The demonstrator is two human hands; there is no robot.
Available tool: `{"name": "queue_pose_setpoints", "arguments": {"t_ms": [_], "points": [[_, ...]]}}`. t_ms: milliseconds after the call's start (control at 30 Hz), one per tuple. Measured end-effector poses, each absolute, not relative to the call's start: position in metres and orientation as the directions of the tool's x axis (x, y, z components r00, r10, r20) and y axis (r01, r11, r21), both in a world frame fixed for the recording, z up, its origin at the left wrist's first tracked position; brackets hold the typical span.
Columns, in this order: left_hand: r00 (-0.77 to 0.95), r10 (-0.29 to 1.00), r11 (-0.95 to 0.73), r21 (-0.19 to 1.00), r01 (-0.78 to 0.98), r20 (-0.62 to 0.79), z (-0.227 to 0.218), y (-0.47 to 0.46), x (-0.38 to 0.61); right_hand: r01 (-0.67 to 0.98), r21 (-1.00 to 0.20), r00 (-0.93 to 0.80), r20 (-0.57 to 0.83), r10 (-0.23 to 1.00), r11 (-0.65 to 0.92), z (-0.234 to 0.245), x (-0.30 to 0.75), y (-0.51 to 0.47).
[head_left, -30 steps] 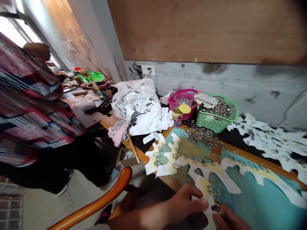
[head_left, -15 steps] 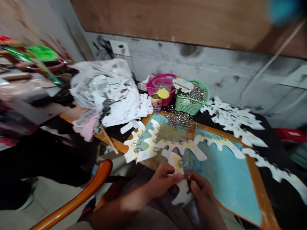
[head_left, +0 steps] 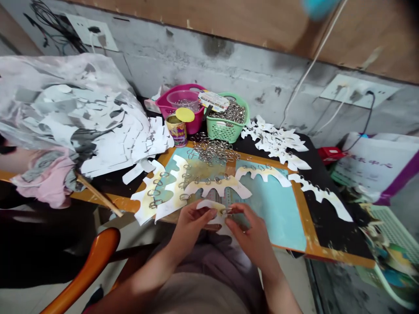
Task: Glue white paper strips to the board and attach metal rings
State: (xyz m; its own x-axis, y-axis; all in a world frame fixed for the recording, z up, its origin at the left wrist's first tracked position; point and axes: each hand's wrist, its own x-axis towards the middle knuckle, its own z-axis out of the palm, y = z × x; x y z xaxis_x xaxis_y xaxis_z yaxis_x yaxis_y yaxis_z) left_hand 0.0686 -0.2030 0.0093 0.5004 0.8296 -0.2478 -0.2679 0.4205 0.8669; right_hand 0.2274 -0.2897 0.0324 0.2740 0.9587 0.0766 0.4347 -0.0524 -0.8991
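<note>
My left hand (head_left: pixel 192 223) pinches a small white cut-paper strip (head_left: pixel 209 206) above the lower edge of a teal-painted board (head_left: pixel 274 206). My right hand (head_left: pixel 249 231) holds a small metal ring (head_left: pixel 226 211) between finger and thumb, at the strip's edge. The fingertips of both hands nearly meet there, and part of the strip is hidden behind them. Several scalloped white paper strips (head_left: pixel 212 186) with rings through them lie on the board just beyond my hands. A tangled pile of loose metal rings (head_left: pixel 212 149) sits at the board's far edge.
A large heap of white paper offcuts (head_left: pixel 75 113) and a pink cloth (head_left: pixel 49 185) lie to the left. Further back stand a green basket of rings (head_left: pixel 225 124), a pink basket (head_left: pixel 180 111) and a tin (head_left: pixel 176 130). An orange chair arm (head_left: pixel 88 266) curves at lower left.
The view has swung right, taking the patterned-shirt person out of frame. My hands have moved up and left over the board, and the strip now looks smaller between them.
</note>
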Motion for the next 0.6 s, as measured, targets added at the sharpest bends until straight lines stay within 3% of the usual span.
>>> {"name": "queue_pose_setpoints", "arguments": {"t_ms": [167,433,600], "points": [[0.483,0.828,0.415,0.891,-0.184,-0.286,0.009,-0.203,0.07,0.241,-0.969,0.382,0.04,0.923,-0.057,0.021,0.223,-0.282],[0.379,0.887,0.343,0.925,-0.163,-0.263,0.006,-0.202,0.073,0.133,-0.987,0.537,-0.002,0.844,-0.086,0.007,0.207,-0.274],[0.374,0.885,0.366,0.911,-0.19,-0.278,0.005,-0.204,0.073,0.212,-0.972,0.552,0.034,0.833,-0.101,0.005,0.198,-0.276]]}}
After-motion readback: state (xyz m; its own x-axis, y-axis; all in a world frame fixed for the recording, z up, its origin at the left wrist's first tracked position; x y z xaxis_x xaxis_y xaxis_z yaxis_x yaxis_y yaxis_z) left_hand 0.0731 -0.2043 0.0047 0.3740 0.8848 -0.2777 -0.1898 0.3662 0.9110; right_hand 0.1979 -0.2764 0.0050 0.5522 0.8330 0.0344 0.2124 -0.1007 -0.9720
